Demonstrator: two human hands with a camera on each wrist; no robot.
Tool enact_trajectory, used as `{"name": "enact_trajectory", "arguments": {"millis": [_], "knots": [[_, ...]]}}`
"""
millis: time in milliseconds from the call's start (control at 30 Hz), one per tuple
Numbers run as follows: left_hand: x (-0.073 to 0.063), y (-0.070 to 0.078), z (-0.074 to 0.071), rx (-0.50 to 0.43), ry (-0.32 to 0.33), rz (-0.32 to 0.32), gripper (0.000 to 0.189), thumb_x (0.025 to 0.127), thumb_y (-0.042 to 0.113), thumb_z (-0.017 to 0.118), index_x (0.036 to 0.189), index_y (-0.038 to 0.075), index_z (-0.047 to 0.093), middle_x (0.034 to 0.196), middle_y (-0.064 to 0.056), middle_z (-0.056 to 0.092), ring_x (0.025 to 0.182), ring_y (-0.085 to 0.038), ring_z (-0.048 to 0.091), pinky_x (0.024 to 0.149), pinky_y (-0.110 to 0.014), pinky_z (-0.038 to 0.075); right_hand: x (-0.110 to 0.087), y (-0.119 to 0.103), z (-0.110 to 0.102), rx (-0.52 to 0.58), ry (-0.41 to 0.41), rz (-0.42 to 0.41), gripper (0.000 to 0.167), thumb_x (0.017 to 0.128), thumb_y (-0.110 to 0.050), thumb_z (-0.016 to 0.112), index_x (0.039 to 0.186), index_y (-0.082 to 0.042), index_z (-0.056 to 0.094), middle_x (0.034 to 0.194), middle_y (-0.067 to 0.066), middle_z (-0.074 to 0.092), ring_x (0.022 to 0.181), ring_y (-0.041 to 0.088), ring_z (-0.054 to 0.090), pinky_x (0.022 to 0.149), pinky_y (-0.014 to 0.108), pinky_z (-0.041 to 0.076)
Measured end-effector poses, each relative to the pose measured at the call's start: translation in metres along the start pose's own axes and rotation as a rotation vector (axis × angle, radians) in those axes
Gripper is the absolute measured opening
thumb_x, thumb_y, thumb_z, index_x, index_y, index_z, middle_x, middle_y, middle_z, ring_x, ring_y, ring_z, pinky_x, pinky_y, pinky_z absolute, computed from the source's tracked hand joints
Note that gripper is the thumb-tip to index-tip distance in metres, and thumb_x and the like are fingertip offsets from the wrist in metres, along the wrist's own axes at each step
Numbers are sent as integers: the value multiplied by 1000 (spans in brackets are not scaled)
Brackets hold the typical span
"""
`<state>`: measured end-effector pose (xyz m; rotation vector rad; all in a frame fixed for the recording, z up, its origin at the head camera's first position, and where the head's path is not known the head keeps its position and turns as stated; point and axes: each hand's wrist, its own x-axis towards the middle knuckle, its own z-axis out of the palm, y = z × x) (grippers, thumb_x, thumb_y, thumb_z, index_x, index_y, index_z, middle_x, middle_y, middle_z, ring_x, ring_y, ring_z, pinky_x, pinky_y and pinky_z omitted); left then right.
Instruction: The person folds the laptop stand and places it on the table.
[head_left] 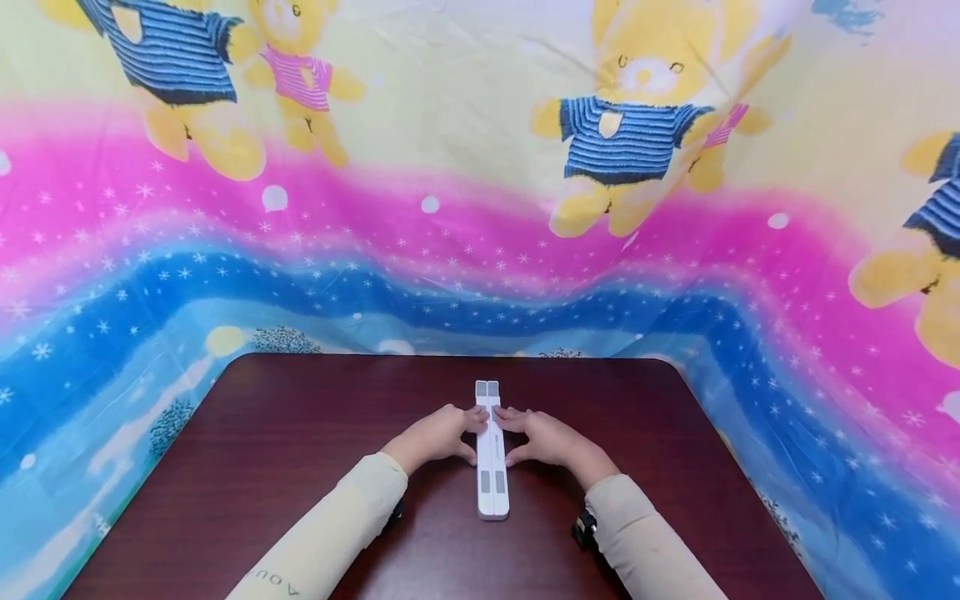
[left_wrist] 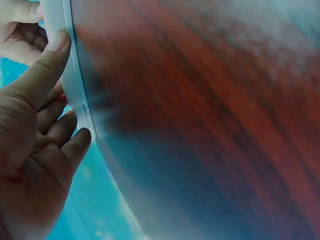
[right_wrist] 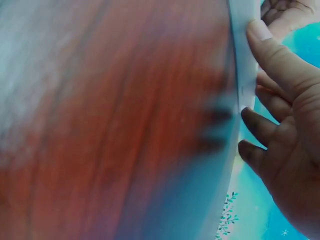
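A white folded laptop stand [head_left: 492, 450], two slim bars side by side with grey pads near both ends, lies lengthwise on the table. My left hand [head_left: 442, 435] grips its left edge, fingertips over the top and thumb nearer me. From the other side my right hand [head_left: 551, 437] holds it the same way, mirrored. In the left wrist view the left thumb [left_wrist: 55, 52] presses on the side of the stand [left_wrist: 57, 12], with the other fingers curled toward its edge. The right thumb [right_wrist: 265, 40] presses on the stand [right_wrist: 244, 55] in the right wrist view.
The dark reddish-brown table [head_left: 315, 400] has a glossy top and rounded far corners. Behind and beside it hangs a curtain [head_left: 450, 208] printed with bears and snowflakes. A small black device [head_left: 584, 529] sits at the right wrist, below the pale sleeve [head_left: 637, 533].
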<state>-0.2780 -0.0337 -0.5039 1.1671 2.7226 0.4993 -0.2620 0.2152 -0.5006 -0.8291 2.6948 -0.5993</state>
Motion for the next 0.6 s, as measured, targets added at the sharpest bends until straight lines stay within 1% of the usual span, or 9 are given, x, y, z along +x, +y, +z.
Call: {"name": "enact_trajectory", "arguments": {"millis": [67, 133, 200, 300, 367, 467, 600], "knots": [[1, 0, -2, 10, -14, -7, 61, 86, 26, 85, 142, 16, 63, 153, -2, 51, 144, -19, 46, 112, -33, 46, 0, -1, -3, -21, -18, 11, 81, 86, -40, 81, 156, -20, 44, 167, -4, 31, 154, 26, 27, 124, 53, 25], [1, 1, -4, 14, -36, -25, 57, 91, 17, 79, 145, 18, 61, 156, -1, 49, 145, -20, 44, 113, -35, 45, 0, -2, -5, -55, -29, 17, 81, 88, -42, 80, 157, -20, 42, 168, -4, 29, 155, 26, 25, 125, 53, 22], [1, 1, -5, 24, -52, -41, 55, 94, 10, 73, 146, 20, 59, 158, 1, 47, 145, -20, 44, 113, -36, 45, -2, -4, -6, -100, -33, 12, 80, 89, -44, 77, 157, -21, 42, 169, -3, 27, 156, 26, 24, 126, 53, 20], [-1, 3, -6, 31, -58, -46, 54, 96, 8, 70, 147, 22, 59, 158, 1, 47, 146, -21, 44, 114, -38, 44, -8, -7, -7, -173, -11, -23, 75, 92, -45, 75, 156, -22, 44, 169, 0, 26, 155, 27, 27, 125, 53, 23], [-4, 5, -7, 31, -43, -39, 52, 97, 12, 70, 146, 20, 59, 156, 0, 50, 146, -22, 44, 115, -40, 44, -13, -9, -8, -218, 17, -52, 71, 93, -44, 74, 155, -24, 46, 170, 3, 26, 154, 26, 30, 125, 52, 24], [-11, 10, -10, 25, 1, -36, 48, 98, 19, 70, 144, 16, 61, 151, -4, 55, 143, -23, 48, 115, -41, 43, -20, -10, -10, -279, 95, -88, 65, 94, -40, 74, 153, -22, 51, 169, 6, 28, 152, 27, 33, 124, 54, 26], [-20, 13, -16, 46, 76, -57, 44, 98, 26, 70, 140, 13, 64, 145, -6, 61, 137, -23, 54, 114, -42, 44, -29, -7, -12, -361, 200, -85, 59, 95, -38, 73, 149, -19, 57, 167, 6, 32, 151, 31, 35, 123, 54, 28]]}}
